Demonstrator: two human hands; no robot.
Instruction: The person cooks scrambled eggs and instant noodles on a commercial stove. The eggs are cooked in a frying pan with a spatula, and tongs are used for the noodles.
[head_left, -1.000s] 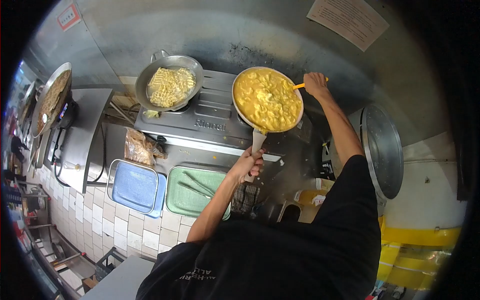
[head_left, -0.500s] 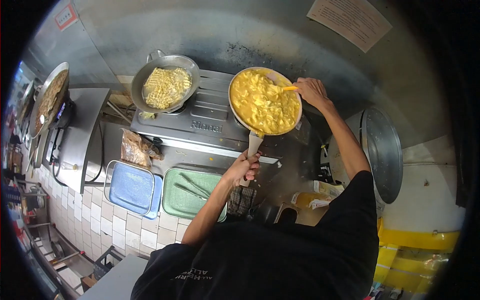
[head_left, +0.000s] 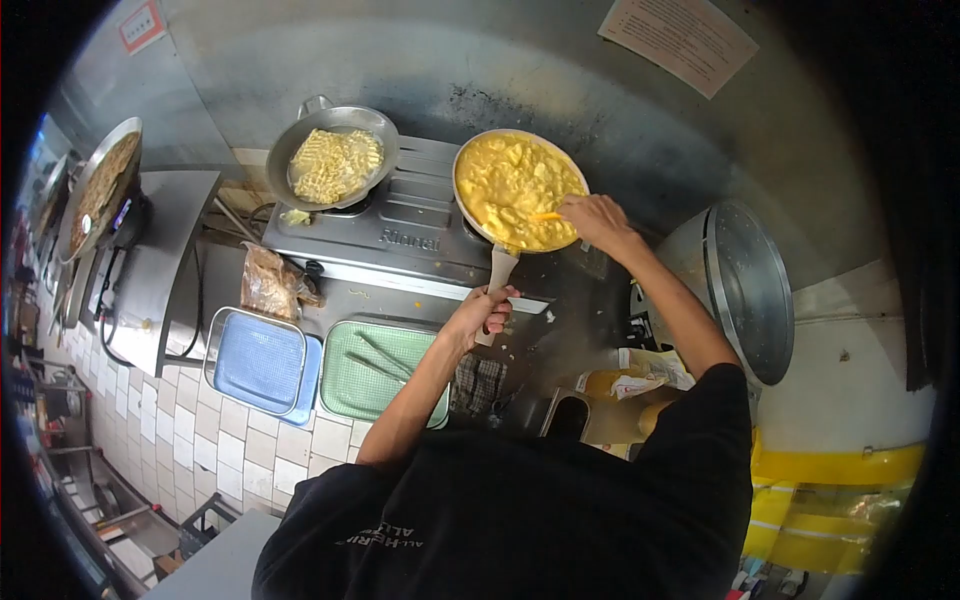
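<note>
My left hand (head_left: 482, 315) is wrapped round the pale handle of a frying pan (head_left: 497, 258). Yellow scrambled egg (head_left: 515, 180), lumpy and wet-looking, fills the pan over the right side of the stove. In my right hand (head_left: 597, 222) is the handle of an orange-yellow utensil (head_left: 546, 216), at the lower right of the pan. The utensil's working end is hidden in the egg. To the left, a metal wok (head_left: 278, 165) on the other burner holds a block of instant noodles (head_left: 335, 165) in liquid.
The Rinnai stove (head_left: 415, 225) stands against a metal wall. Below it are a green tray (head_left: 340, 395) with tongs, a blue tray (head_left: 262, 360) and a plastic bag (head_left: 268, 283). At right are a large metal pot (head_left: 755, 300) and a bag of yellow food (head_left: 650, 370).
My right hand has moved the utensil down from the pan's upper right to its lower right through the egg. My left hand keeps its grip on the handle.
</note>
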